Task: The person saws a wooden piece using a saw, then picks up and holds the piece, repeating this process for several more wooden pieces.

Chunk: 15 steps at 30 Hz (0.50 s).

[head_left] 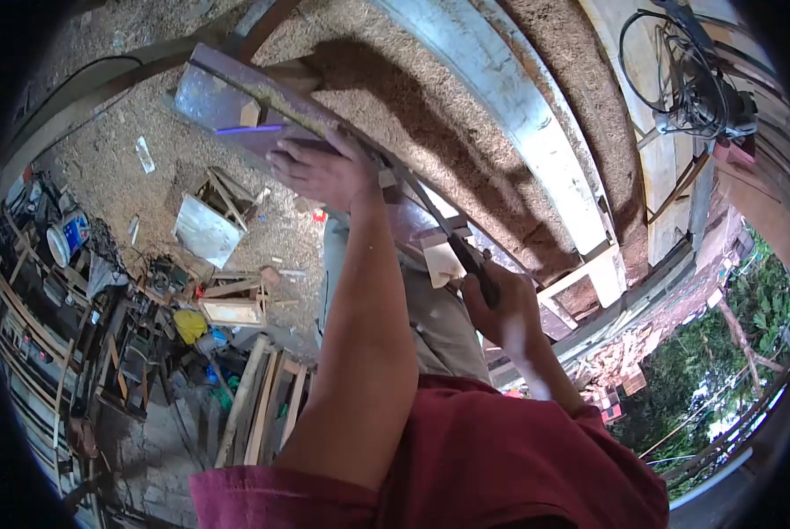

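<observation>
My right hand (505,304) is closed round the dark handle of a long, thin-bladed tool (430,210). Its narrow blade slants up and left along the bench towards my other hand. My left hand (329,176) lies over the purplish-grey bench board (205,101), fingers stretched out and thumb apart, right at the far part of the blade. Beyond those fingers, a small wood block (250,114) and a thin purple strip (247,130) rest on the board. A pale wood piece (443,261) shows beside the tool's handle, close to my right hand.
Wood shavings (368,75) cover the ground. A long curved pale beam (509,84) runs past on the right, with a coiled black cable (677,84) farther out. To the left are a box-like wooden piece (208,231), a white bucket (60,242) and piled scrap wood.
</observation>
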Motion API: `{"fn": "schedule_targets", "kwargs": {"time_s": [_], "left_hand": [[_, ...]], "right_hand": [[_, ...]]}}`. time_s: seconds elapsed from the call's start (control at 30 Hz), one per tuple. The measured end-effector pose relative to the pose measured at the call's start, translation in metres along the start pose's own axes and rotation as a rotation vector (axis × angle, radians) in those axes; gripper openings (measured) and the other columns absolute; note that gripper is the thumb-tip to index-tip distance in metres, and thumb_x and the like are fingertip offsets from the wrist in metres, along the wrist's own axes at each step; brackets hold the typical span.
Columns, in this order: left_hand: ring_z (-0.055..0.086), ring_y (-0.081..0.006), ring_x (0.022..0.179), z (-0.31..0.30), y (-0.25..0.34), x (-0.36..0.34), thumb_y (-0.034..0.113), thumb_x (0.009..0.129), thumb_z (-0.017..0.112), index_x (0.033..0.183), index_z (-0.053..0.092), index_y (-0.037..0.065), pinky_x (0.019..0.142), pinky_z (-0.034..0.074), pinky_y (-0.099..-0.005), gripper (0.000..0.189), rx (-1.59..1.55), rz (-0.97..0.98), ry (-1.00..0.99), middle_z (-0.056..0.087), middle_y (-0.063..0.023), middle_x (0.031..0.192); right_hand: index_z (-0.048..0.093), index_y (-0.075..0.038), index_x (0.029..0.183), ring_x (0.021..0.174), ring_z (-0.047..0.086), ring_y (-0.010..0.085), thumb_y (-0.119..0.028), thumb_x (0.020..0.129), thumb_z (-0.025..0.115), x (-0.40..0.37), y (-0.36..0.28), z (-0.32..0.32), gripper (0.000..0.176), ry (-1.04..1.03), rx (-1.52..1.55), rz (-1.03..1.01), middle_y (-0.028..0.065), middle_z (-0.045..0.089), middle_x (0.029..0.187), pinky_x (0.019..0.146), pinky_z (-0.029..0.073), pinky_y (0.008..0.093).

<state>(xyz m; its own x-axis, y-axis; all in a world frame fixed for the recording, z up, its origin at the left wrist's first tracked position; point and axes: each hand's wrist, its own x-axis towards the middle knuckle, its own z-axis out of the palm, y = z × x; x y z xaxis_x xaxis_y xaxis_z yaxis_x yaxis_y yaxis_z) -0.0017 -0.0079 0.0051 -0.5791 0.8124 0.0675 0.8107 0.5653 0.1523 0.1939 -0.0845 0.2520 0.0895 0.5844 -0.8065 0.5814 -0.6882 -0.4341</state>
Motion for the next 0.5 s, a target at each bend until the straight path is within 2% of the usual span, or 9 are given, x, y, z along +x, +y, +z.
{"fn": "schedule_targets", "kwargs": {"time_s": [0.1,0.13,0.23,0.3,0.37,0.47,0.5], "left_hand": [[0.031,-0.0519,0.152,0.002,0.000,0.001,0.056,0.106,0.046,0.159,0.034,-0.006,0.123,0.031,-0.0620,0.083,0.029,-0.013,-0.012,0.030,-0.0349,0.163],[0.031,-0.0519,0.152,0.001,0.000,0.001,0.054,0.106,0.046,0.159,0.034,-0.007,0.122,0.032,-0.0620,0.081,0.035,-0.015,-0.019,0.030,-0.0345,0.163],[0.025,-0.0505,0.155,-0.003,0.002,0.000,0.049,0.107,0.047,0.161,0.027,-0.008,0.126,0.028,-0.0582,0.081,0.053,-0.021,-0.069,0.026,-0.0349,0.165],[0.024,-0.0500,0.155,-0.002,0.003,0.002,0.049,0.107,0.047,0.161,0.028,-0.007,0.126,0.027,-0.0578,0.080,0.067,-0.013,-0.057,0.026,-0.0343,0.165],[0.024,-0.0497,0.155,-0.006,0.003,0.001,0.049,0.107,0.047,0.161,0.028,-0.006,0.127,0.027,-0.0576,0.080,0.064,-0.027,-0.065,0.026,-0.0339,0.165],[0.025,-0.0498,0.155,-0.008,0.007,0.001,0.050,0.107,0.048,0.161,0.030,-0.004,0.126,0.028,-0.0588,0.079,0.018,-0.051,-0.063,0.027,-0.0329,0.166],[0.027,-0.0500,0.154,-0.005,0.006,0.001,0.050,0.106,0.049,0.161,0.031,-0.003,0.125,0.028,-0.0599,0.079,0.009,-0.054,-0.041,0.027,-0.0319,0.166]], "right_hand": [[0.068,-0.003,0.083,0.051,0.058,0.0231,-0.021,0.095,0.070,0.035,0.007,0.036,0.022,0.101,0.005,-0.171,0.0148,0.060,0.060,0.053,0.046,0.0410],[0.070,-0.002,0.085,0.052,0.060,0.0236,-0.022,0.095,0.069,0.051,0.002,0.047,0.022,0.090,-0.119,-0.034,0.0143,0.062,0.062,0.054,0.047,0.0400],[0.070,-0.001,0.085,0.053,0.060,0.0233,-0.022,0.095,0.068,0.038,0.001,0.034,0.024,0.091,-0.014,-0.100,0.0143,0.062,0.062,0.054,0.047,0.0396],[0.073,0.000,0.088,0.052,0.060,0.0242,-0.022,0.096,0.067,0.004,0.001,0.008,0.024,0.027,0.007,0.002,0.0153,0.062,0.061,0.054,0.047,0.0400],[0.072,0.000,0.086,0.050,0.059,0.0239,-0.022,0.097,0.067,-0.007,-0.003,0.001,0.025,-0.009,-0.023,0.019,0.0145,0.061,0.059,0.053,0.046,0.0401],[0.070,-0.001,0.082,0.048,0.056,0.0217,-0.022,0.099,0.067,0.045,0.004,0.045,0.028,0.156,-0.119,-0.165,0.0131,0.059,0.057,0.051,0.044,0.0395],[0.070,-0.001,0.081,0.048,0.055,0.0210,-0.022,0.099,0.067,0.045,0.004,0.042,0.028,0.139,-0.093,-0.160,0.0129,0.059,0.057,0.050,0.044,0.0393]]}}
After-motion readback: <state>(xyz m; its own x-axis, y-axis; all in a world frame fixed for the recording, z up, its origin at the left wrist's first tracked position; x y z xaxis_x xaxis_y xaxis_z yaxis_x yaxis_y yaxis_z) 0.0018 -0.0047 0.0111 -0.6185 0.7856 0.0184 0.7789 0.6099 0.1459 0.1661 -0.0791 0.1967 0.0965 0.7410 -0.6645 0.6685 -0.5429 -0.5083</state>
